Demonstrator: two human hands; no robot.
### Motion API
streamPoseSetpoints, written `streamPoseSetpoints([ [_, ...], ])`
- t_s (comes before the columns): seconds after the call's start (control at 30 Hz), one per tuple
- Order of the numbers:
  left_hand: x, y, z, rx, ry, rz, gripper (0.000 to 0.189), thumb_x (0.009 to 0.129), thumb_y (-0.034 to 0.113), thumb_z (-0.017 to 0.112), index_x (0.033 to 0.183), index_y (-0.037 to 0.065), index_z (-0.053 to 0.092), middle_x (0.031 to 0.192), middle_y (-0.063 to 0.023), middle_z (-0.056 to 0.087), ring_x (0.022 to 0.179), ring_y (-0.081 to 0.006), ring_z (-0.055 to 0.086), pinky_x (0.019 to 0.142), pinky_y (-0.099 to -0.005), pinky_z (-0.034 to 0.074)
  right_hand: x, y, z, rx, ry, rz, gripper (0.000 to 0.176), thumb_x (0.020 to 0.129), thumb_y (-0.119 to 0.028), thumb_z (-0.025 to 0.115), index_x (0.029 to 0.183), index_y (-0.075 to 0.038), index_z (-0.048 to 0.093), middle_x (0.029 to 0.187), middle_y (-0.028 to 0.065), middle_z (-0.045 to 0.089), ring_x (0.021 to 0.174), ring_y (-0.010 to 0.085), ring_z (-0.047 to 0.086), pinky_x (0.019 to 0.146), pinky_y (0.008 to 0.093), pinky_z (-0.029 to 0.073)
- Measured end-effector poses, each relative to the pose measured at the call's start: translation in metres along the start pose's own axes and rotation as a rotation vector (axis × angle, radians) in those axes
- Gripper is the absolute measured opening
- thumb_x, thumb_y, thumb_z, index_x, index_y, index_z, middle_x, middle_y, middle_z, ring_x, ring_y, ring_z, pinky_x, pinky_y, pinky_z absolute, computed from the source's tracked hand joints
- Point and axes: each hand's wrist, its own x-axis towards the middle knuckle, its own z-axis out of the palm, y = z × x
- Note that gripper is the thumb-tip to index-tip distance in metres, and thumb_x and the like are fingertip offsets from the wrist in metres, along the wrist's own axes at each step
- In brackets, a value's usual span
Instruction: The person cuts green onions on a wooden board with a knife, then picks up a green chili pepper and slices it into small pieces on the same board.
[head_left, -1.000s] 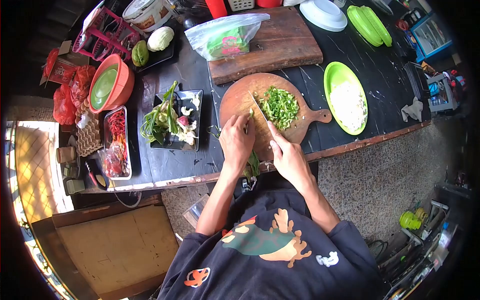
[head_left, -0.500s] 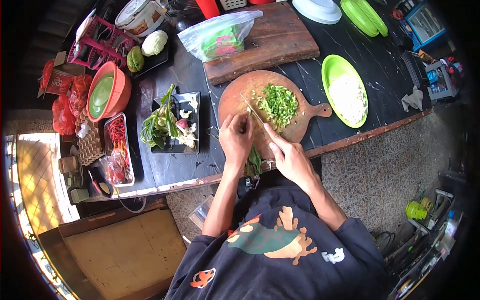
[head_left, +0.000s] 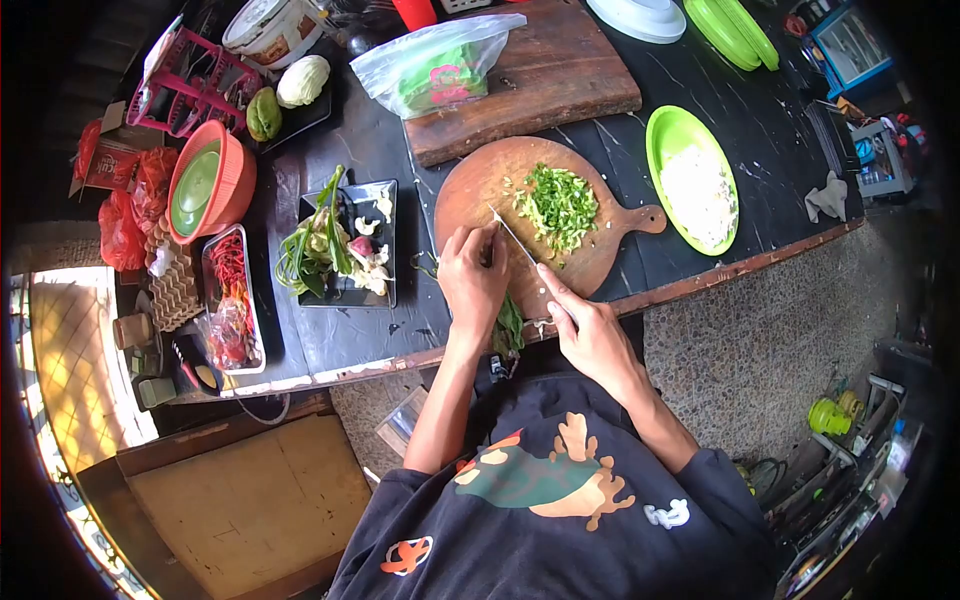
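Note:
On the round wooden cutting board (head_left: 468,185), my right hand (head_left: 600,340) grips a kitchen knife (head_left: 515,236) by its handle, the blade angled toward the upper left. My left hand (head_left: 473,280) is curled with its fingertips beside the blade. It closes over a leafy green stalk, whose leaves (head_left: 509,325) hang out below the palm toward the board's near edge. Most of the stalk is hidden under the fingers. To the right of the blade lies a heap of chopped greens (head_left: 558,208).
Left of the board sits a black square plate (head_left: 345,298) with greens and garlic. A green oval dish (head_left: 655,150) with white contents stands at right. Behind is a thick wooden block (head_left: 580,70) bearing a plastic bag (head_left: 440,75). A tray of red chillies (head_left: 232,275) lies farther left.
My right hand and the knife have shifted slightly toward my body and to the right. The left hand stays nearly in place. The whole view has moved a little.

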Motion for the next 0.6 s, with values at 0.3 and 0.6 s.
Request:
streamPoseSetpoints([
  [0.3,0.000,0.001,-0.001,-0.019,-0.005,-0.007,0.012,0.097,0.007,0.085,0.108,0.002,0.086,0.091,-0.0130,0.076,0.068,-0.0260,0.073,0.064,-0.0385,0.056,0.057,-0.009,0.013,-0.046,-0.064,0.033,0.057,0.115,-0.016,0.059,0.172,-0.017,0.053,0.083,0.0348,0.072,0.082,0.0544,0.076,0.076,0.0622,0.061],
  [0.6,-0.001,0.001,0.002,-0.013,0.005,-0.085,0.012,0.096,0.009,0.086,0.101,0.001,0.079,0.088,-0.0153,0.075,0.069,-0.0290,0.073,0.064,-0.0407,0.056,0.033,-0.004,0.019,-0.191,0.011,-0.028,0.057,0.116,-0.018,0.060,0.172,-0.019,0.052,0.080,0.0309,0.074,0.079,0.0508,0.078,0.070,0.0597,0.062],
])
